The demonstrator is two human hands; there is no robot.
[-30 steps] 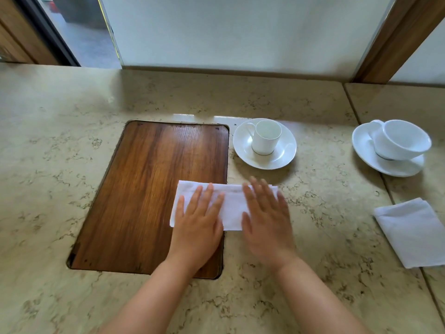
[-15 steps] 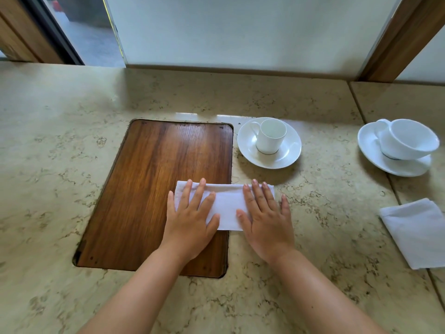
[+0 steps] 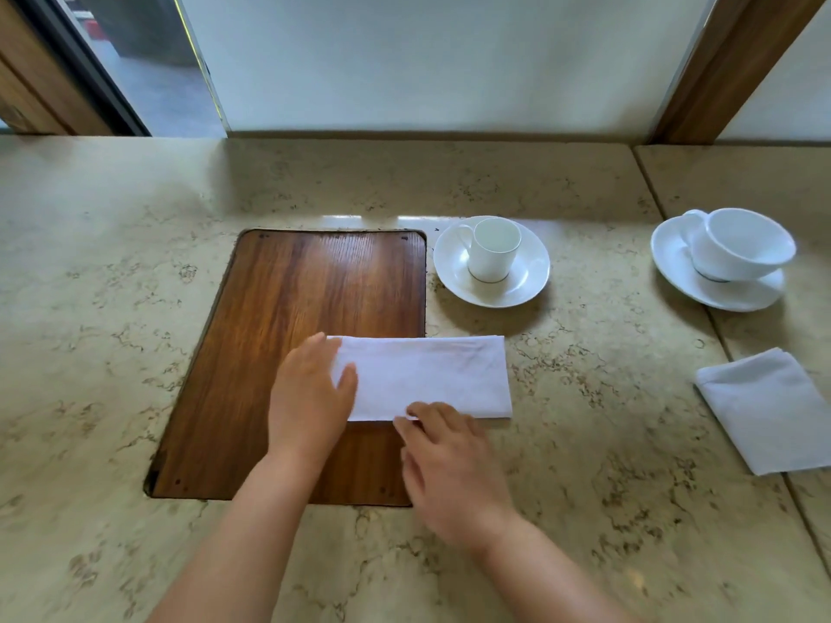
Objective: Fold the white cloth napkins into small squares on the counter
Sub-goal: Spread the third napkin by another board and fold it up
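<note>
White napkin (image 3: 431,375) lies folded into a flat strip, left hand (image 3: 310,393) on its end.

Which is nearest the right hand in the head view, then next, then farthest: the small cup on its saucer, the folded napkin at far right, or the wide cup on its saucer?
From the right hand:
1. Small cup, straight behind it, beside the wooden board.
2. Folded napkin, to the right near the frame edge.
3. Wide cup, back right corner.
</note>
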